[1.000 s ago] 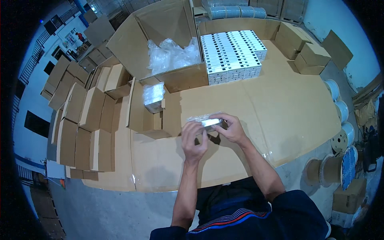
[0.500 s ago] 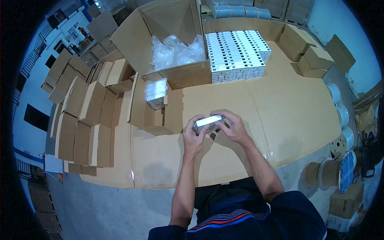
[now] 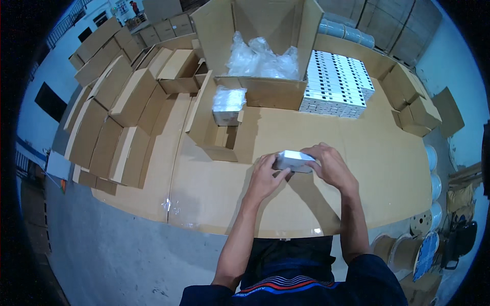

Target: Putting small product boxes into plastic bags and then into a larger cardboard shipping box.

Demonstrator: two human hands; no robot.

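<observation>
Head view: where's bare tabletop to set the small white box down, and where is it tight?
Free: the cardboard-covered table right of the right hand, below the stack of white boxes. Also the front-left strip below the small open carton, left of the left hand. Crowded: left edge with folded cartons, back with the big open carton.

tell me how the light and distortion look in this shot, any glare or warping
Head view: cool bluish light overall; glare whitens the top of the small white box held between the left hand and right hand; fisheye bends the cardboard-covered table edge, and the corners are black.
</observation>
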